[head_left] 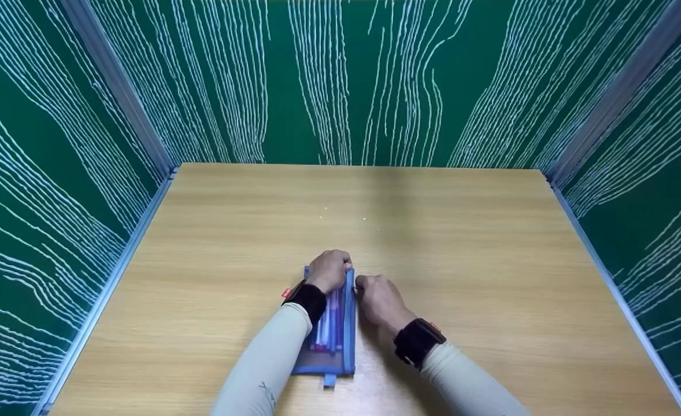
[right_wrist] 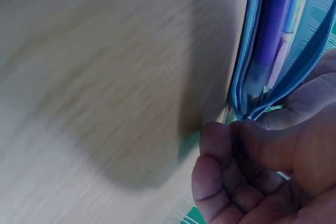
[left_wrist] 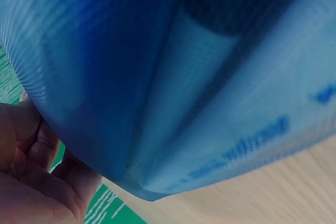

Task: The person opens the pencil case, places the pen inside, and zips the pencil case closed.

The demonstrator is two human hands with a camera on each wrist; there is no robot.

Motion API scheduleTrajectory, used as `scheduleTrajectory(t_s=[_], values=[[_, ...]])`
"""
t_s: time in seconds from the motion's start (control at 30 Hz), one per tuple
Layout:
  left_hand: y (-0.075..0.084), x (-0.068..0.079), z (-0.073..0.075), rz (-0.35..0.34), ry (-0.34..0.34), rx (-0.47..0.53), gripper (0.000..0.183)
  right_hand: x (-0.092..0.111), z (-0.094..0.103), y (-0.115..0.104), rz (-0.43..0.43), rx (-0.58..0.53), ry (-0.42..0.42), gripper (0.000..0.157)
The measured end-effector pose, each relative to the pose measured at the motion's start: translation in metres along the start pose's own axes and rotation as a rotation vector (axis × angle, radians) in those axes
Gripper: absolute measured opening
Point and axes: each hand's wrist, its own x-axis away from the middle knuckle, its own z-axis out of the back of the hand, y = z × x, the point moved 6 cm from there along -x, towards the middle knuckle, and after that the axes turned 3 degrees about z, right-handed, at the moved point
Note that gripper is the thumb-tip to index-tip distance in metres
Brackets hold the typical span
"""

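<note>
A see-through blue mesh zip pencil pouch [head_left: 349, 346] lies lengthwise on the table, a small blue tab [head_left: 329, 380] at its near end. Pens [head_left: 330, 323] show inside it, among them a purple pen [right_wrist: 275, 19] behind the zip's parted edges. My left hand [head_left: 329, 270] grips the pouch's far end; in the left wrist view its curled fingers are at the mesh edge. Beside the pouch's right edge, my right hand [head_left: 381, 300] pinches the end of the zip [right_wrist: 247, 77] between thumb and forefinger. The zip pull itself is hidden by those fingertips.
A wood-grain table [head_left: 467, 242] spreads around the pouch. Green walls [head_left: 363, 81] with wavy white lines enclose it at the back and sides, with grey posts [head_left: 121, 81] at the corners. A few tiny white specks [head_left: 325, 208] dot the tabletop beyond the hands.
</note>
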Motion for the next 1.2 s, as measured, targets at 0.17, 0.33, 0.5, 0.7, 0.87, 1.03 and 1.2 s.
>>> scheduleTrajectory(t_s=[0.17, 0.33, 0.5, 0.7, 0.87, 1.03, 1.2], values=[[-0.001, -0.001, -0.002, 0.015, -0.008, -0.013, 0.012, 0.004, -0.001, -0.002, -0.003, -0.005, -0.013, 0.020], [-0.001, -0.001, -0.001, 0.019, -0.009, -0.018, 0.013, 0.007, 0.000, -0.004, -0.006, -0.014, -0.033, 0.021], [-0.001, -0.002, -0.002, 0.027, -0.016, -0.027, 0.013, 0.010, 0.000, -0.004, -0.011, -0.023, -0.054, 0.020], [0.000, -0.001, -0.002, 0.030, -0.003, -0.033, 0.011, 0.014, 0.000, -0.008, 0.007, -0.026, -0.087, 0.020], [-0.001, -0.001, -0.002, 0.037, 0.001, -0.025, 0.011, 0.017, -0.001, -0.008, 0.024, -0.032, -0.097, 0.021], [-0.001, -0.002, -0.003, 0.038, 0.001, -0.033, 0.011, 0.021, -0.003, -0.009, 0.021, -0.043, -0.114, 0.024], [-0.001, -0.003, -0.004, 0.035, -0.003, -0.045, 0.010, 0.023, -0.002, -0.011, 0.023, -0.057, -0.128, 0.027]])
